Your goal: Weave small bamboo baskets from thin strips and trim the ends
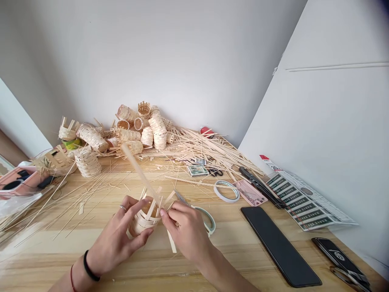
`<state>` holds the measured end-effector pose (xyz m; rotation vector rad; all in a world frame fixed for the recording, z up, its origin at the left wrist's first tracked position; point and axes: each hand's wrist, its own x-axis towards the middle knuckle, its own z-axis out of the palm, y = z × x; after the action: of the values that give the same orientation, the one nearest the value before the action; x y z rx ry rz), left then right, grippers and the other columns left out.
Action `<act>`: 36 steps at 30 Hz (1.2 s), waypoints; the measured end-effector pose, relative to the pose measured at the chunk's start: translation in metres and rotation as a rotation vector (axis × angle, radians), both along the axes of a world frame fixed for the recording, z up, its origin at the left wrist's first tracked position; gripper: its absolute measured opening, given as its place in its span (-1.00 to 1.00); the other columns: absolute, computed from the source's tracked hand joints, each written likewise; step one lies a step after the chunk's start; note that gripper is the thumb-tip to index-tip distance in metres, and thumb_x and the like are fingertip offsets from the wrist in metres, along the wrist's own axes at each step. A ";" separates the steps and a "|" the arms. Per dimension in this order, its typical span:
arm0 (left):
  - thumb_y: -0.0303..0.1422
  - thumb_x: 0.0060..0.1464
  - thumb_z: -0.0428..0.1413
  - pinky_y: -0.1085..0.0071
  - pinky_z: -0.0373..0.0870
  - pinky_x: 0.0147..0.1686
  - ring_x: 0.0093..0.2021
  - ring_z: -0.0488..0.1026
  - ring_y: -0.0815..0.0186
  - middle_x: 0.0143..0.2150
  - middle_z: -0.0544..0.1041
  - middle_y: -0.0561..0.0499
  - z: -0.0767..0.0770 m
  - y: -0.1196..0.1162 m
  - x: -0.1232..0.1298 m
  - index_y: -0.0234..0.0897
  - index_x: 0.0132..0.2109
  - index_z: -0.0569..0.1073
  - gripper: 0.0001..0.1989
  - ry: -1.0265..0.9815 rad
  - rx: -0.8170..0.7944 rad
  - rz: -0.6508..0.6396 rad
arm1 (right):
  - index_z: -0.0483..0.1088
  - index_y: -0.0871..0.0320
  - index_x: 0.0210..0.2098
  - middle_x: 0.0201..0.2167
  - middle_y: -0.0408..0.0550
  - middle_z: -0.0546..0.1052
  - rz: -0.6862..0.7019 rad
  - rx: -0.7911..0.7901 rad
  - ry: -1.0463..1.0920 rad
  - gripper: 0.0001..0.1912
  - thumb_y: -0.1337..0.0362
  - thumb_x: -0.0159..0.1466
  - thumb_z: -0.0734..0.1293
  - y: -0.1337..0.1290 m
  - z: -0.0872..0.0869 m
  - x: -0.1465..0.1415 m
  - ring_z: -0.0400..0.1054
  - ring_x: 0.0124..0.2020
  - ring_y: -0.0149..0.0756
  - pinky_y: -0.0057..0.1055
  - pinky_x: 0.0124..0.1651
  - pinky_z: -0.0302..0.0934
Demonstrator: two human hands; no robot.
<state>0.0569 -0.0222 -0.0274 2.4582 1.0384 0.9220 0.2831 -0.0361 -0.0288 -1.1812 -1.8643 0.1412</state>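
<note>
Left hand (pixel 114 239) is curled snugly around a small, unfinished pale bamboo-strip basket (pixel 144 219) over the light wooden table (pixel 212 259), and the right hand (pixel 188 231) is pinched narrow on some pale-green-handled metal scissors (pixel 209 219), right beside it.

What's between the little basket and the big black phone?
In the head view, your right hand and the scissors with pale green handles lie between the basket and the phone.
</note>
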 end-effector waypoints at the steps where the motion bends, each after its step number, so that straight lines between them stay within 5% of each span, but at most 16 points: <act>1: -0.30 0.33 0.16 0.10 0.57 0.06 0.11 0.46 0.07 0.16 0.36 -0.13 0.000 0.000 0.000 0.07 0.45 0.06 -0.33 -0.002 -0.007 0.003 | 0.43 0.15 -0.54 -0.56 -0.19 0.37 0.020 -0.026 0.023 -0.59 0.36 0.45 0.27 0.000 0.000 0.000 0.23 -0.56 -0.44 -0.41 -0.45 0.02; 9: -0.30 0.32 0.17 0.13 0.58 0.01 0.05 0.49 0.11 0.13 0.38 -0.10 0.007 0.000 0.000 0.08 0.42 0.12 -0.36 -0.025 0.002 0.040 | 0.46 0.11 -0.34 -0.47 -0.19 0.50 0.042 -0.156 0.185 -0.86 0.37 0.37 0.39 0.000 0.000 0.002 0.26 -0.57 -0.42 -0.45 -0.48 0.07; 19: -0.29 0.35 0.14 0.10 0.57 0.07 0.15 0.48 0.07 0.24 0.29 -0.16 0.005 -0.002 0.001 0.06 0.40 0.21 -0.45 -0.038 -0.039 0.073 | 0.41 0.10 -0.35 -0.49 -0.17 0.53 0.067 -0.174 0.295 -0.83 0.36 0.40 0.33 -0.006 0.008 -0.003 0.33 -0.54 -0.40 -0.50 -0.46 0.19; 24: -0.22 0.42 0.04 0.20 0.58 0.07 0.38 0.27 0.02 0.29 0.35 -0.12 0.010 -0.005 0.008 0.07 0.31 0.39 -0.63 -0.137 -0.208 0.119 | 0.42 0.10 -0.34 -0.47 -0.16 0.52 0.084 -0.166 0.287 -0.85 0.39 0.38 0.33 -0.006 0.004 -0.006 0.32 -0.51 -0.38 -0.47 -0.44 0.18; 32: -0.18 0.40 0.08 -0.18 0.02 0.47 0.47 0.08 0.03 0.36 0.38 -0.03 0.006 0.002 0.008 0.04 0.12 0.59 -0.73 -0.309 -0.374 0.046 | 0.38 0.11 -0.34 -0.46 -0.16 0.49 0.120 -0.085 0.233 -0.83 0.43 0.37 0.33 -0.008 0.001 -0.011 0.33 -0.49 -0.38 -0.47 -0.41 0.16; 36: -0.19 0.39 0.10 -0.18 0.04 0.45 0.42 0.17 0.04 0.32 0.47 -0.01 0.012 0.004 0.010 0.02 0.01 0.65 -0.78 -0.337 -0.470 -0.004 | 0.36 0.11 -0.34 -0.46 -0.17 0.48 0.133 -0.086 0.224 -0.83 0.44 0.38 0.31 -0.009 0.001 -0.011 0.31 -0.49 -0.39 -0.47 -0.41 0.16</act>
<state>0.0672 -0.0185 -0.0152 1.8470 0.9932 0.9242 0.2721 -0.0452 -0.0276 -1.0518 -1.7517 0.4145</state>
